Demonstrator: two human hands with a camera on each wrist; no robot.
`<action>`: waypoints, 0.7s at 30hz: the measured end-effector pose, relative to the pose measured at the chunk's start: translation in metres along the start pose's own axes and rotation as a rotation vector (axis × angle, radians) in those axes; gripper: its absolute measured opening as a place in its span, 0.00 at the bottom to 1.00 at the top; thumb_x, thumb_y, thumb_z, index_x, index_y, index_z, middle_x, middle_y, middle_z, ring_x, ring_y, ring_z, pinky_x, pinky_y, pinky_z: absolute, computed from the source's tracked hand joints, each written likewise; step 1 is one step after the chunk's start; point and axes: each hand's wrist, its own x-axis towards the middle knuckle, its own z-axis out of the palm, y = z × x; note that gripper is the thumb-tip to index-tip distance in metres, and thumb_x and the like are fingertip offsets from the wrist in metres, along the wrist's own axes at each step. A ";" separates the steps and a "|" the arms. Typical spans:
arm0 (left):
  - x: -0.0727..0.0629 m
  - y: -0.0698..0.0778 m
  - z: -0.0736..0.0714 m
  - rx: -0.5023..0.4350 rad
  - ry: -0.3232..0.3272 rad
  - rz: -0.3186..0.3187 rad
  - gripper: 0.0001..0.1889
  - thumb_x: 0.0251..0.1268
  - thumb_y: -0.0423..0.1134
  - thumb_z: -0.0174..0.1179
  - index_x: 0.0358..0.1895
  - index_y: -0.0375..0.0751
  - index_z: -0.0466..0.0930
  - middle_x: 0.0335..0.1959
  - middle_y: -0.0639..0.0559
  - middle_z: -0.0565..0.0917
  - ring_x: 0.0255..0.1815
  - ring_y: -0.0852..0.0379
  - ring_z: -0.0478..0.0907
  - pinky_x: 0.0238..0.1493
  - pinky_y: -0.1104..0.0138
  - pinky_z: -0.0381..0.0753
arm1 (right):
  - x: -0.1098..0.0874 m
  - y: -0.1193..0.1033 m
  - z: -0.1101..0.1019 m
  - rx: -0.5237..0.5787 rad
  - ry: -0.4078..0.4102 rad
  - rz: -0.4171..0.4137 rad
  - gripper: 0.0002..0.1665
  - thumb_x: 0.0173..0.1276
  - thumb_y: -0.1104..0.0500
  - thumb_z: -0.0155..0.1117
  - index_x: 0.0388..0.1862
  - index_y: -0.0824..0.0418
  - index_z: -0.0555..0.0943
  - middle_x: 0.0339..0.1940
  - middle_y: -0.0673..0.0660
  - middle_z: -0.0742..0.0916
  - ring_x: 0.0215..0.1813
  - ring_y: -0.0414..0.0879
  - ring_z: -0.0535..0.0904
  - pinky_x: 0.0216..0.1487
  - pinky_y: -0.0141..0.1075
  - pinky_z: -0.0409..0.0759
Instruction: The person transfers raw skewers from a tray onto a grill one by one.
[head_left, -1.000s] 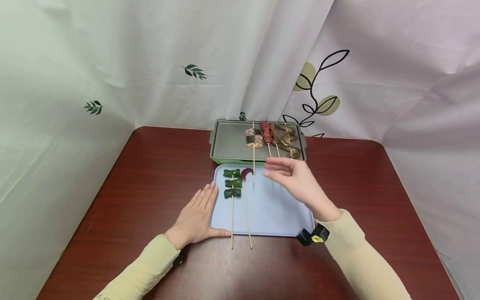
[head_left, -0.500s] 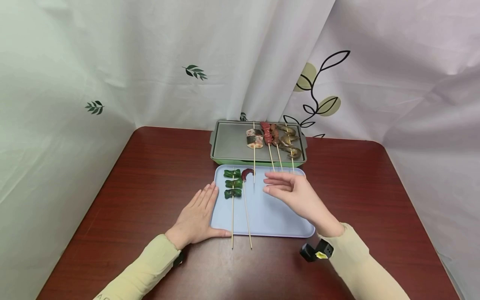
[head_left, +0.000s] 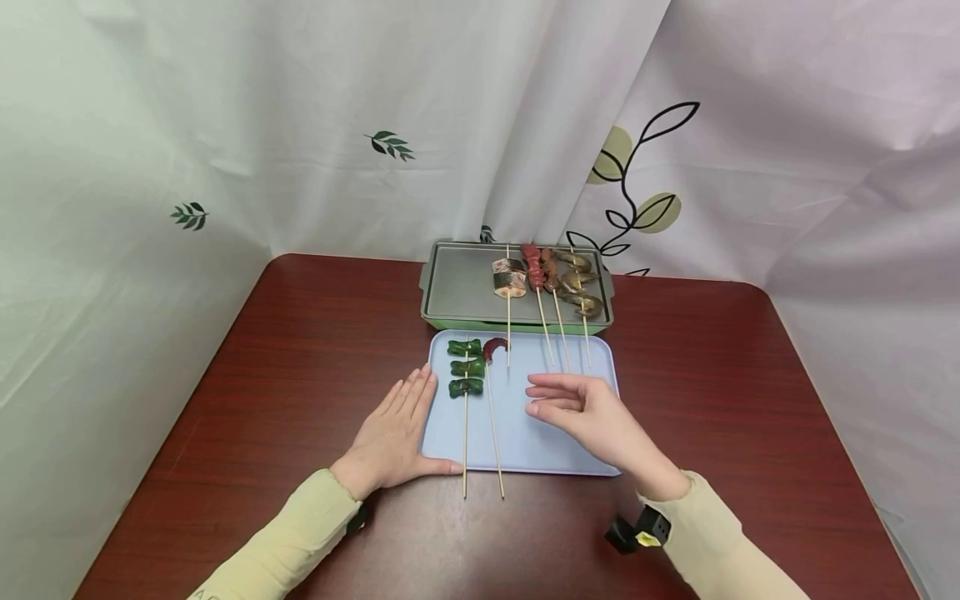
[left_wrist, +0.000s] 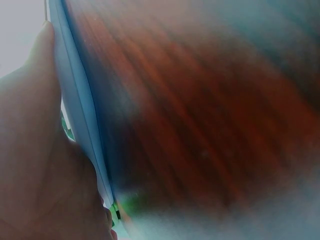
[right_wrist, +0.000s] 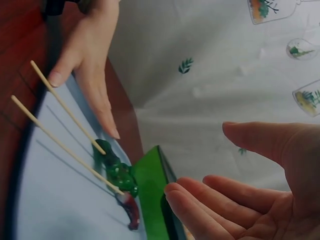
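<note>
Tray (head_left: 540, 450) bears pepper skewer (head_left: 467, 367) and curled red skewer (head_left: 491, 348), neither one grasped

Both lie in the tray's left half, food toward the far edge, stick ends poking past the near edge. The left hand (head_left: 393, 429) lies at the near-left corner, fingers straight along the left edge; whether its thumb tip touches the pepper stick I cannot tell. The right hand (head_left: 581, 412) hovers over the tray's right half, fingers gently bent, thumb apart, nothing between them.

Beyond the far edge stands a grill pan (head_left: 457, 279) with a fish skewer (head_left: 509, 279), a red meat skewer (head_left: 533, 268), a brown meat skewer (head_left: 551, 271) and a shrimp skewer (head_left: 579, 283), their sticks jutting past its near edge above the tray. Dark red table (head_left: 262, 367) lies beneath, pale curtain (head_left: 300, 125) behind.

The likeliest mishap, to my mind, is the right hand snagging a jutting stick, which could swing its food across the pan. A careless left thumb could also roll the pepper skewer into its neighbour.
</note>
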 end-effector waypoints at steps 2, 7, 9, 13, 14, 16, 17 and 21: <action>0.000 0.001 -0.002 0.005 -0.010 -0.002 0.70 0.49 0.87 0.49 0.79 0.26 0.50 0.81 0.34 0.52 0.81 0.42 0.47 0.78 0.53 0.47 | -0.001 0.003 0.002 0.003 -0.008 0.003 0.28 0.70 0.56 0.71 0.66 0.68 0.79 0.57 0.63 0.86 0.55 0.49 0.86 0.55 0.38 0.82; 0.000 0.003 -0.006 0.021 -0.037 -0.012 0.70 0.49 0.86 0.51 0.79 0.26 0.49 0.81 0.34 0.51 0.82 0.42 0.45 0.79 0.53 0.47 | -0.003 0.011 0.008 0.013 -0.024 0.015 0.29 0.70 0.57 0.71 0.65 0.70 0.78 0.57 0.65 0.86 0.55 0.50 0.85 0.55 0.37 0.82; 0.000 0.003 -0.007 0.026 -0.041 -0.015 0.70 0.49 0.86 0.51 0.79 0.26 0.49 0.81 0.34 0.51 0.82 0.42 0.45 0.79 0.53 0.46 | -0.003 0.015 0.011 0.016 -0.031 0.028 0.29 0.70 0.56 0.71 0.65 0.71 0.78 0.56 0.65 0.86 0.55 0.50 0.86 0.55 0.36 0.82; 0.000 0.003 -0.007 0.030 -0.043 -0.019 0.70 0.49 0.86 0.51 0.79 0.26 0.49 0.81 0.35 0.51 0.82 0.42 0.45 0.79 0.53 0.46 | -0.002 0.023 0.016 0.028 -0.046 0.043 0.29 0.71 0.57 0.70 0.64 0.73 0.78 0.55 0.66 0.87 0.54 0.50 0.86 0.54 0.35 0.81; 0.000 0.003 -0.007 0.030 -0.044 -0.020 0.70 0.49 0.86 0.51 0.79 0.27 0.49 0.81 0.35 0.51 0.82 0.42 0.45 0.79 0.53 0.46 | -0.002 0.025 0.017 0.037 -0.051 0.046 0.29 0.71 0.57 0.70 0.64 0.74 0.78 0.55 0.67 0.87 0.54 0.51 0.86 0.54 0.35 0.81; 0.000 0.003 -0.007 0.031 -0.048 -0.022 0.70 0.49 0.86 0.51 0.80 0.27 0.49 0.81 0.35 0.50 0.82 0.43 0.44 0.79 0.53 0.46 | -0.001 0.029 0.020 0.052 -0.061 0.054 0.29 0.71 0.58 0.69 0.64 0.75 0.78 0.54 0.67 0.87 0.54 0.52 0.86 0.55 0.37 0.81; 0.000 0.003 -0.007 0.031 -0.049 -0.023 0.70 0.49 0.86 0.50 0.80 0.27 0.49 0.81 0.35 0.50 0.82 0.42 0.44 0.79 0.53 0.46 | 0.000 0.032 0.022 0.064 -0.066 0.062 0.29 0.71 0.58 0.69 0.64 0.75 0.78 0.54 0.67 0.87 0.54 0.52 0.86 0.54 0.37 0.82; 0.001 0.003 -0.007 0.034 -0.056 -0.022 0.70 0.49 0.87 0.50 0.80 0.27 0.49 0.81 0.35 0.50 0.82 0.42 0.44 0.79 0.53 0.46 | 0.003 0.041 0.028 0.119 -0.074 0.104 0.28 0.71 0.60 0.69 0.63 0.76 0.77 0.52 0.66 0.87 0.54 0.51 0.85 0.54 0.36 0.81</action>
